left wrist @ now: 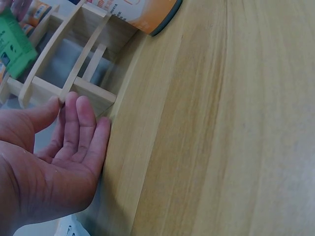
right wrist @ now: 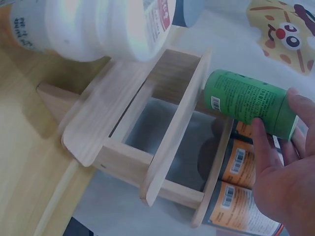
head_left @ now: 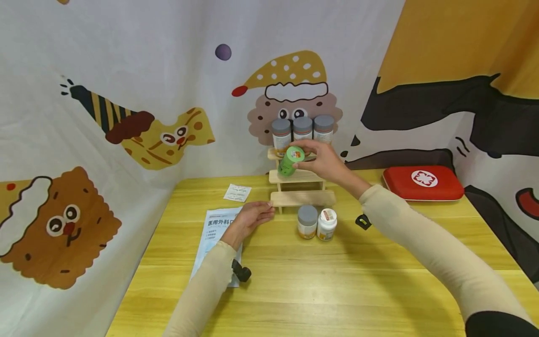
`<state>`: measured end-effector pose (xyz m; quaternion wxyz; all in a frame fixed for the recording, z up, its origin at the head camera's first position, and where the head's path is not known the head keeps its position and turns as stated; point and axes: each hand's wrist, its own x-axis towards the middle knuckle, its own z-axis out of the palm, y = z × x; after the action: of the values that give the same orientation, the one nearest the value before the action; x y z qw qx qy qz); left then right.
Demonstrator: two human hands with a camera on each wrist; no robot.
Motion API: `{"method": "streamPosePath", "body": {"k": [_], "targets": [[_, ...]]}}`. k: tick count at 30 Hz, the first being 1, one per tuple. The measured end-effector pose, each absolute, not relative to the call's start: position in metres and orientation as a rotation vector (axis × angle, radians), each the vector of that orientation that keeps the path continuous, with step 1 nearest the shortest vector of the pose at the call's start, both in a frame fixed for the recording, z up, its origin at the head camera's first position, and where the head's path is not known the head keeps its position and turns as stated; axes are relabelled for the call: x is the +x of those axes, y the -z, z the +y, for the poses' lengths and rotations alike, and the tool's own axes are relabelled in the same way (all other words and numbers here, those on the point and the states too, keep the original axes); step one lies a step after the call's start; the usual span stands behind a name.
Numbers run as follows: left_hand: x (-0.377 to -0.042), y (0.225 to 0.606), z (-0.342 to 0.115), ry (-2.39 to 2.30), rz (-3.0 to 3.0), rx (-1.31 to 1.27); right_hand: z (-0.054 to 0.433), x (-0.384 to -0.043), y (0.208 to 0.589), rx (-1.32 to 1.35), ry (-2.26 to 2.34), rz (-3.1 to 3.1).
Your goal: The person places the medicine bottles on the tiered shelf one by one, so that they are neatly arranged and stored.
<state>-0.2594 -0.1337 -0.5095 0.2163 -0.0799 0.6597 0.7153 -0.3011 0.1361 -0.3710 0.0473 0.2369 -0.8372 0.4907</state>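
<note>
My right hand [head_left: 326,161] grips a green canister [head_left: 288,164] by its lid end. The canister is tilted at the left part of the middle step of a three-tier wooden stand [head_left: 301,199]. In the right wrist view its base is close to the middle board; I cannot tell whether they touch. My left hand [left wrist: 64,142] pinches the left end of the stand's lowest board between thumb and index finger, its other fingers extended. Three grey-lidded jars [head_left: 281,135] stand in a row on the top step, partly behind the right hand.
In front of the stand are a grey-lidded jar [head_left: 307,222] and a white bottle [head_left: 327,224], side by side. A blue-white mask packet [head_left: 210,238] lies under the left forearm, a small white sachet [head_left: 237,193] behind it. A red first-aid case [head_left: 423,182] is at the back right.
</note>
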Motion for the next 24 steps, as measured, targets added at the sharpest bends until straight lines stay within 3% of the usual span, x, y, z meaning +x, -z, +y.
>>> {"method": "streamPosePath", "body": {"k": [24], "targets": [[-0.259,0.511,-0.135,-1.974,1.825,-0.201,0.101,-0.305,0.377,0.657,-1.286,-2.502]]}}
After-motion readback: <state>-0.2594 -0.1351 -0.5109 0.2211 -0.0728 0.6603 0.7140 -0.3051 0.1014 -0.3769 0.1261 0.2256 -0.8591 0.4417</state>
